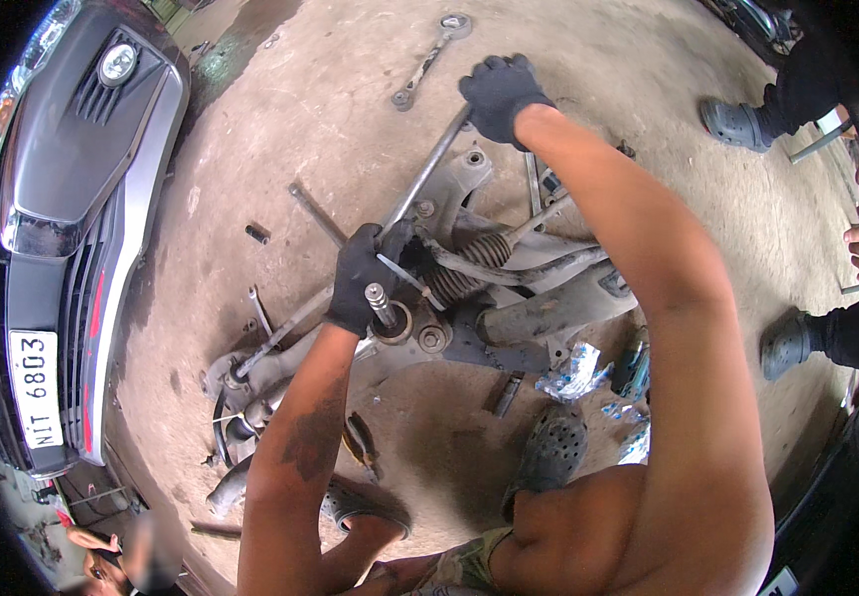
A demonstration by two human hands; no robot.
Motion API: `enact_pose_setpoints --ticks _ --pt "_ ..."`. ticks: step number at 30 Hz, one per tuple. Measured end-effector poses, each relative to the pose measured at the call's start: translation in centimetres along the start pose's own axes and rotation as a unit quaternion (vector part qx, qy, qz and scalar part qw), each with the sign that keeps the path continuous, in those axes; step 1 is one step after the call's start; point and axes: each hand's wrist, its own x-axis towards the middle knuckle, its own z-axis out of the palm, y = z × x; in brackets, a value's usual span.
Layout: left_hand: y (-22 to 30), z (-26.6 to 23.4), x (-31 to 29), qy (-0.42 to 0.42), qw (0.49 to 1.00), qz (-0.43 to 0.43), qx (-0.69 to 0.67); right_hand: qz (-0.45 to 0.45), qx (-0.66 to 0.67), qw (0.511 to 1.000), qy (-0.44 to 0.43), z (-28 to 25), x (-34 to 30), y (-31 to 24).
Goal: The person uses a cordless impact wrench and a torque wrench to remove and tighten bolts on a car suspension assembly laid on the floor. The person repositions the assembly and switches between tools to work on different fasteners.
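Observation:
My right hand (505, 99), in a dark grey work glove, is closed around the upper end of a long steel bar (429, 169). The bar slants down to the left toward my gloved left hand (355, 281), whose fingers curl round its lower end. That end is hidden under the glove. Beneath lies a grey vehicle subframe (539, 316) with a ribbed rubber boot (471, 266) on a steering rod. Close beside my left hand, a shiny ridged metal shaft (381, 303) stands up from a round bushing, next to a large bolt (433, 339). A thin pale strip (401, 275) sticks out by my fingers.
A ratchet wrench (433, 62) lies on the concrete beyond my hands. Left of the subframe are a short socket (257, 234) and a wrench (261, 308). Crumpled plastic packaging (576, 373) sits near my shoe. A car bumper (141, 179) borders the left; another person's shoes (734, 123) the right.

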Motion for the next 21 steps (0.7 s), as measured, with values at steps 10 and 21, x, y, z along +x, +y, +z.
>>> enact_pose_setpoints --ticks 10,21 --pt "0.8 -2.2 -0.6 -0.172 0.977 0.045 -0.119 0.036 0.019 0.999 0.012 2.5 1.8 -2.9" --pt "2.0 -1.2 1.1 -0.210 0.966 0.144 -0.043 0.078 0.070 0.987 -0.118 6.8 -1.1 -0.4"
